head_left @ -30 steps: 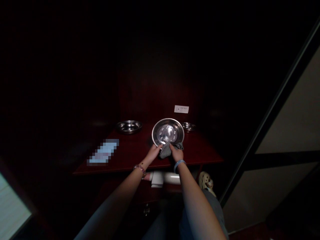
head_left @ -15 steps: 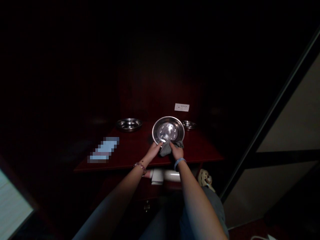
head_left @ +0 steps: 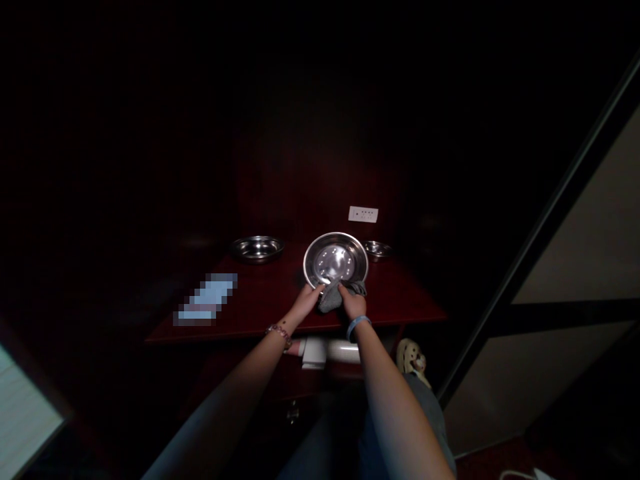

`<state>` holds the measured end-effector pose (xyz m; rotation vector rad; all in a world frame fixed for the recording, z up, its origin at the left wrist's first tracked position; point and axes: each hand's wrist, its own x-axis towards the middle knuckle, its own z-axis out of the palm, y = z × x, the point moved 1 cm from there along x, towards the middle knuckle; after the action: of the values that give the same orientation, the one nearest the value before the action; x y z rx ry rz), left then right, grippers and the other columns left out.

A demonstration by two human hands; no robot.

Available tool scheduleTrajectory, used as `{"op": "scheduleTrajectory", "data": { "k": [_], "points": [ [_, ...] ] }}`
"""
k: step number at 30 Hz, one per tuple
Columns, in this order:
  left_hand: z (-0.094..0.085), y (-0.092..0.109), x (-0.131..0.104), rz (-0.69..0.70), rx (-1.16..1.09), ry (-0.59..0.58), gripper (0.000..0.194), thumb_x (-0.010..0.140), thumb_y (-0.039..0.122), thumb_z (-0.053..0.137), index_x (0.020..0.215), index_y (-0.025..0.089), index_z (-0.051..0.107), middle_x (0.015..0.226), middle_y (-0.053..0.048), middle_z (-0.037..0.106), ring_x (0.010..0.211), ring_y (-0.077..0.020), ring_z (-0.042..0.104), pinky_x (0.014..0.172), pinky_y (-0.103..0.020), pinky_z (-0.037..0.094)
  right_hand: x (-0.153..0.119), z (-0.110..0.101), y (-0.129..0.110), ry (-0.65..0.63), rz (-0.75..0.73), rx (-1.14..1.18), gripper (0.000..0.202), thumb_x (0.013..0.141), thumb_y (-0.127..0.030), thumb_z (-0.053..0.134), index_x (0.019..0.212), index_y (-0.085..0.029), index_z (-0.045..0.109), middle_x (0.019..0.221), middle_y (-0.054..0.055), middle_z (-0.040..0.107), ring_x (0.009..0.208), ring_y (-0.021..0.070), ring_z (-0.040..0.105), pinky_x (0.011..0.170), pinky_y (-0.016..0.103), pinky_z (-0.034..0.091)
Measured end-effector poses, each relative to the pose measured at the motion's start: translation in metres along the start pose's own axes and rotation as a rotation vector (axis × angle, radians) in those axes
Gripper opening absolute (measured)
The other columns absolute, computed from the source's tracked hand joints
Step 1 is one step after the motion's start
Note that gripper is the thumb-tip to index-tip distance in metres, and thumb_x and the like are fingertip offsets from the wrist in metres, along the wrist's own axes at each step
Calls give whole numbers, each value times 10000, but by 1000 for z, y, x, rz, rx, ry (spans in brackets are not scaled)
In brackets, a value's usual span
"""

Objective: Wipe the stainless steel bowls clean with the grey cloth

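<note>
A shiny metal basin (head_left: 336, 259) is tilted up toward me above the dark red desk (head_left: 280, 303). My left hand (head_left: 306, 301) grips its lower left rim, thumb on the inner side. At the lower right rim, my right hand (head_left: 353, 301) holds a grey cloth (head_left: 330, 297) against the basin. The cloth hangs between my two hands and partly covers the near rim. Another metal basin (head_left: 258, 248) rests at the back left of the desk. Behind the held basin on the right sits a smaller metal bowl (head_left: 377, 249), partly hidden.
A blurred-out light rectangle (head_left: 207, 299) lies on the desk's left side. On the back wall is a white socket panel (head_left: 363, 214). Below the desktop are a white cylindrical object (head_left: 343, 351) and a cream shoe (head_left: 412, 359). A framed panel stands at the right.
The view has shifted very slightly. My hands, the basin and the cloth stay in nearly the same position.
</note>
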<state>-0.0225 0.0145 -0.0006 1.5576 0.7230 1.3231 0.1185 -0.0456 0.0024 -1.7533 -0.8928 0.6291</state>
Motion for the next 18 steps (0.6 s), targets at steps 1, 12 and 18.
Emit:
{"op": "scheduleTrajectory", "data": {
  "k": [1, 12, 18],
  "points": [
    [0, -1, 0, -8, -2, 2, 404, 811, 356, 642, 1174, 188, 701, 1198, -94, 737, 1262, -275, 592, 1154, -430, 349, 0, 0, 0, -3, 0, 2, 454, 833, -548, 646, 949, -138, 803, 1042, 134, 773, 1077, 279, 707, 900, 298, 526],
    [-2, -10, 4, -22, -20, 1, 423, 791, 355, 640, 1165, 168, 698, 1258, -107, 711, 1275, -281, 584, 1149, -437, 359, 0, 1, 1, -13, 8, 20, 477, 836, -569, 637, 997, -147, 794, 1051, 117, 770, 1068, 257, 705, 889, 286, 527],
    [-2, -8, 3, -15, -36, 17, 429, 792, 334, 633, 1178, 158, 697, 1259, -115, 709, 1274, -285, 585, 1155, -457, 343, 1, 1, 2, 27, -58, 17, 425, 820, -550, 659, 955, -175, 807, 922, 98, 781, 1013, 256, 712, 862, 284, 532]
  ]
}}
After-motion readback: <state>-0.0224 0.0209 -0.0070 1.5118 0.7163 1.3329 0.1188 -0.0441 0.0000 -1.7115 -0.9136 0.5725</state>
